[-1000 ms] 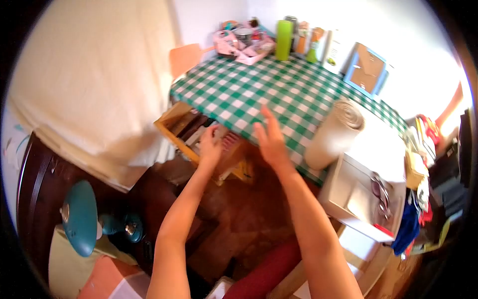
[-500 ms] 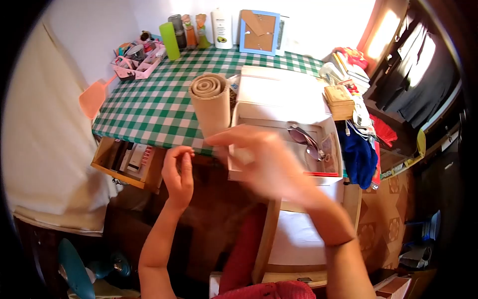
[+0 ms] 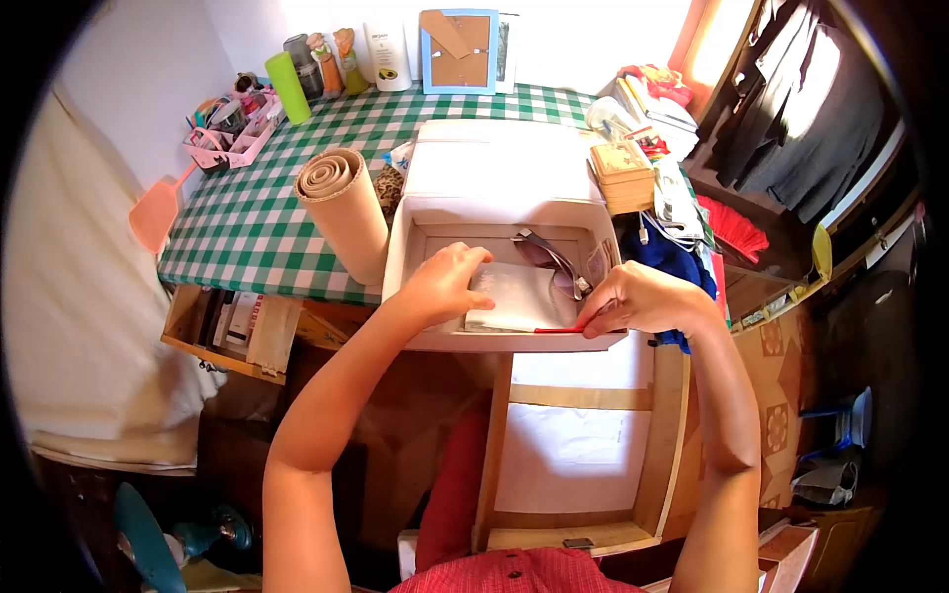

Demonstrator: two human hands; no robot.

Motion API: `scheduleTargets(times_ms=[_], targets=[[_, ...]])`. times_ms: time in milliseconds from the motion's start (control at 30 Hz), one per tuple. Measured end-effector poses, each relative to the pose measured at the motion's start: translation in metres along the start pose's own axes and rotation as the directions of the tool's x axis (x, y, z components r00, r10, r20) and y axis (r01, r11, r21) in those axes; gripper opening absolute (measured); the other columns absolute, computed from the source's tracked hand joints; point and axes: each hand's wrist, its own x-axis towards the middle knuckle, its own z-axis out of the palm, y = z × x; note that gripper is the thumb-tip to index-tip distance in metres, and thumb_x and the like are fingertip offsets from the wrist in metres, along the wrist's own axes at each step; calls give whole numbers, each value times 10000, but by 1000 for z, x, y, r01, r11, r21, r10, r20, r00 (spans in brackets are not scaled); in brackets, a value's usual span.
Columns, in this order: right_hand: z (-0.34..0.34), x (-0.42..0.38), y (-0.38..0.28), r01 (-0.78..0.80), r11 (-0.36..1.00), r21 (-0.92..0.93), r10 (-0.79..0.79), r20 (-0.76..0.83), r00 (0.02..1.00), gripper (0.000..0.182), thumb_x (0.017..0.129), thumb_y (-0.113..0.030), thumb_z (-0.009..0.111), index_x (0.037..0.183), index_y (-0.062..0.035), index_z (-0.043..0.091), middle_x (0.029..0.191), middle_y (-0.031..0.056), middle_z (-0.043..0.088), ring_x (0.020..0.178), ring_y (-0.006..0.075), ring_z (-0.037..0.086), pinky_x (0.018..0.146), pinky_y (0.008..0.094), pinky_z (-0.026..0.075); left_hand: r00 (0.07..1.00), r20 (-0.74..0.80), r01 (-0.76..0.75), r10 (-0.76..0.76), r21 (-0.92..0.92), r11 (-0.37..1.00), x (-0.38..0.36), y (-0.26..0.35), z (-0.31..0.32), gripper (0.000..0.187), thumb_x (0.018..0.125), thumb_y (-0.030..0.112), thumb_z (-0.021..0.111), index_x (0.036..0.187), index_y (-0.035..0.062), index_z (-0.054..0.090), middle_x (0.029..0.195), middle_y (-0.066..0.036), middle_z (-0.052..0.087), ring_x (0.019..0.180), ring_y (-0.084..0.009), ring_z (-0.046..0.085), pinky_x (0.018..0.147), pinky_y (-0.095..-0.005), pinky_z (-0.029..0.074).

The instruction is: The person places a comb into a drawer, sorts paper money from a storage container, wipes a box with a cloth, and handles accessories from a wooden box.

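A white cardboard box lies with its lid folded back on the table. Inside, a pale, see-through flat pouch with a red edge rests along the front wall. Sunglasses lie behind and right of it. My left hand reaches over the box's left side, thumb and fingers apart, at the pouch's left end. At the front right corner, my right hand is closed, its fingertips pinching the pouch's red edge. The palm sides of both hands are hidden.
A brown cardboard roll stands left of the box on the checked tablecloth. To the right sit a small wooden box and blue cloth. Below, an open drawer juts out; another drawer is open at left.
My left hand has moved right, over the box. My right hand has moved right and down to the box's front right corner and closed on the red edge. The view has shifted.
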Motion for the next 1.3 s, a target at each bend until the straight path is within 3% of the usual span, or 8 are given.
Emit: scheduleTargets(times_ms=[300, 367, 500, 633, 967, 1133, 1233, 1300], targets=[[20, -4, 11, 34, 981, -190, -96, -329, 939, 106, 876, -88, 585, 939, -10, 618, 790, 181, 656, 755, 336, 644, 684, 387, 493, 983, 28, 163, -183, 334, 928, 32, 10, 8, 678, 581, 313, 834, 1108, 11, 534, 1134, -224, 519, 1108, -353, 509, 930, -405, 431], [24, -3, 9, 32, 997, -75, -70, -574, 816, 129, 894, -99, 566, 987, -10, 560, 777, 196, 635, 755, 355, 636, 674, 392, 493, 976, 93, 178, -199, 197, 964, 40, -2, 10, 638, 594, 309, 825, 1075, 1, 539, 1044, -218, 574, 1034, -349, 556, 883, -414, 455], [24, -2, 23, 125, 970, 207, 69, -734, 676, 134, 945, -131, 537, 1005, -10, 536, 734, 135, 621, 675, 184, 622, 608, 333, 482, 980, 54, 199, -193, -121, 973, 34, -11, 1, 520, 683, 267, 783, 1059, -7, 551, 935, -156, 623, 897, -271, 615, 777, -377, 497], [21, 0, 47, 129, 948, 292, 177, -817, 549, 173, 953, -145, 542, 1010, 17, 564, 731, 80, 610, 678, 103, 581, 571, 277, 479, 964, 66, 245, -256, -589, 770, 21, -5, -20, 276, 802, 138, 673, 1014, -20, 593, 852, -99, 636, 757, -175, 632, 619, -308, 527], [27, 0, 25, 128, 933, 336, 143, -673, 725, 179, 934, -104, 561, 1070, 9, 535, 744, 82, 649, 637, 92, 580, 550, 268, 471, 943, 75, 306, -323, -570, 762, -1, 2, -27, 237, 865, 116, 600, 1062, -2, 540, 881, -107, 616, 758, -168, 622, 590, -306, 525], [27, -4, 14, -55, 991, 125, 111, -502, 857, 379, 793, -93, 673, 1112, 50, 528, 948, 249, 656, 869, 304, 650, 761, 392, 500, 940, 27, 300, -341, -545, 783, -6, 3, -27, 236, 888, 125, 601, 1103, 47, 542, 862, -64, 621, 707, -116, 584, 571, -258, 485], [19, -1, -3, -105, 994, 35, 110, -352, 930, 351, 768, -68, 660, 1070, 67, 542, 952, 280, 643, 940, 320, 643, 794, 413, 493, 940, -58, 253, -338, -548, 798, -10, 2, -26, 227, 865, 118, 607, 1073, 37, 563, 828, -68, 604, 683, -107, 560, 534, -256, 443], [20, 7, 7, 18, 1000, -8, -20, -358, 933, 372, 778, -78, 659, 1097, 67, 534, 783, 179, 638, 720, 251, 640, 659, 346, 498, 927, -79, 277, -366, -512, 813, -11, 3, -28, 238, 860, 124, 615, 1077, 38, 570, 840, -84, 614, 711, -134, 583, 575, -276, 466]])
